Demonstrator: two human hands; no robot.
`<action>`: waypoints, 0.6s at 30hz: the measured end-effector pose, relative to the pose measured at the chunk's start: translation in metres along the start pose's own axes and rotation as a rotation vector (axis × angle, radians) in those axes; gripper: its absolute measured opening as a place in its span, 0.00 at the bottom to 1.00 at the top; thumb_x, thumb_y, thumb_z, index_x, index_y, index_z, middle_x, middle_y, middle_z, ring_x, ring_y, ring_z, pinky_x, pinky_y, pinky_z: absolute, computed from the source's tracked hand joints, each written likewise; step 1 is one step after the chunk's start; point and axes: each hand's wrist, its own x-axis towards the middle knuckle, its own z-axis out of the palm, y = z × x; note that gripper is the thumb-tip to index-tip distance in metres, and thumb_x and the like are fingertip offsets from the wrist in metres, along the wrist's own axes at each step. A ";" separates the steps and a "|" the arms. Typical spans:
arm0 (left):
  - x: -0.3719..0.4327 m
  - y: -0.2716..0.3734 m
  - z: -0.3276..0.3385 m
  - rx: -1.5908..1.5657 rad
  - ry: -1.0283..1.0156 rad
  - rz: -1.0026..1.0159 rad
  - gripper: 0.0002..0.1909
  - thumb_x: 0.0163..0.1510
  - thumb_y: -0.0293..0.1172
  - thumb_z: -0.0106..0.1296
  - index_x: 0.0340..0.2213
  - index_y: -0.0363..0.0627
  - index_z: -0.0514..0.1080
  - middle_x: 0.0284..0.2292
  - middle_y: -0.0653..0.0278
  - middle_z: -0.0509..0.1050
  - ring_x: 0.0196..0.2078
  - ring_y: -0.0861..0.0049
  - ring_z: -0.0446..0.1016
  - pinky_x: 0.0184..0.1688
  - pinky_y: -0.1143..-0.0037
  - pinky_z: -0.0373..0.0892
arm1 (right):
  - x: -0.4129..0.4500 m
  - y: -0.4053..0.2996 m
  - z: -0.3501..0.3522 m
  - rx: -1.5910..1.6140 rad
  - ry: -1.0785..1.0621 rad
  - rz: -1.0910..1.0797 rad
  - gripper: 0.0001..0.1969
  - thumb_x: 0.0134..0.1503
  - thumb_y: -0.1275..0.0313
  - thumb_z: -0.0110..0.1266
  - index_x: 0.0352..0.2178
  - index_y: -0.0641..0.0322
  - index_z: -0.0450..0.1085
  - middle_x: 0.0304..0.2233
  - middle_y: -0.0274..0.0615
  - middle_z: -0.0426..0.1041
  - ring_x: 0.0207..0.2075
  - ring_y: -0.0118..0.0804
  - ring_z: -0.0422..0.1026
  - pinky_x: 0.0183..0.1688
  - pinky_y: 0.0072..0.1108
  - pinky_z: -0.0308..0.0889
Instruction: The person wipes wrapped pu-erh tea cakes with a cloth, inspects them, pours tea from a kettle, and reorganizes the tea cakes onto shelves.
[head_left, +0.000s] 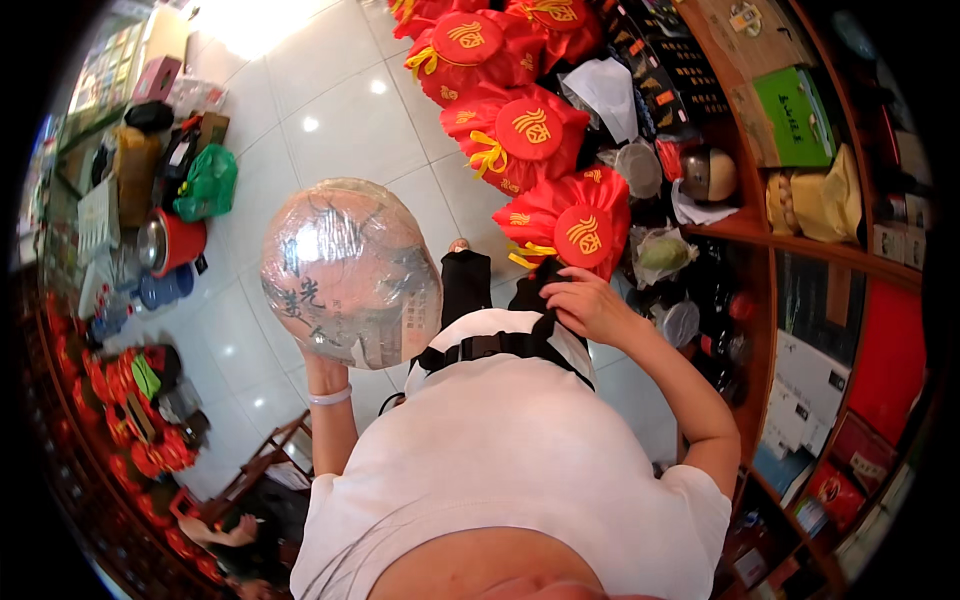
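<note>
A large round package in clear plastic wrap (352, 270), with printed writing and drawings on it, rests on my left hand (322, 364). The package hides most of that hand's fingers; a pale bangle circles the wrist. My right hand (589, 304) is bent near my right hip, beside the black waist strap (487, 345), fingers apart and curled. Whether its fingertips touch the dark cloth or strap there, I cannot tell. Just beyond it stands a jar covered in red cloth with a yellow ribbon (581, 231).
Several more red-covered jars (529, 131) line the right of the tiled floor. Wooden shelves (757, 232) with boxes rise at right. Across at left are a red pot (180, 240), a green plastic bag (208, 182) and water bottles (165, 286). A person's arm (217, 532) shows at lower left, by a wooden chair (262, 457).
</note>
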 end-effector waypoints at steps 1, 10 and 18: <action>0.011 0.005 0.001 0.012 -0.011 -0.029 0.23 0.56 0.44 0.35 0.50 0.45 0.56 0.49 0.62 0.60 0.49 0.69 0.61 0.50 0.69 0.62 | -0.002 -0.005 -0.002 -0.001 0.031 0.068 0.06 0.38 0.79 0.52 0.23 0.62 0.67 0.31 0.37 0.71 0.34 0.37 0.68 0.44 0.28 0.61; 0.092 0.000 0.036 0.231 -0.111 0.008 0.24 0.56 0.45 0.34 0.48 0.40 0.57 0.46 0.58 0.63 0.44 0.69 0.65 0.45 0.71 0.67 | -0.020 -0.031 -0.002 -0.024 0.137 0.448 0.06 0.36 0.79 0.52 0.21 0.59 0.67 0.21 0.36 0.69 0.29 0.36 0.68 0.42 0.28 0.59; 0.081 -0.025 0.095 0.586 -0.367 0.127 0.20 0.55 0.33 0.42 0.48 0.40 0.58 0.44 0.64 0.64 0.44 0.77 0.64 0.43 0.77 0.66 | -0.005 -0.031 0.015 0.065 0.366 0.409 0.11 0.41 0.72 0.57 0.31 0.52 0.71 0.28 0.36 0.67 0.31 0.37 0.67 0.35 0.25 0.62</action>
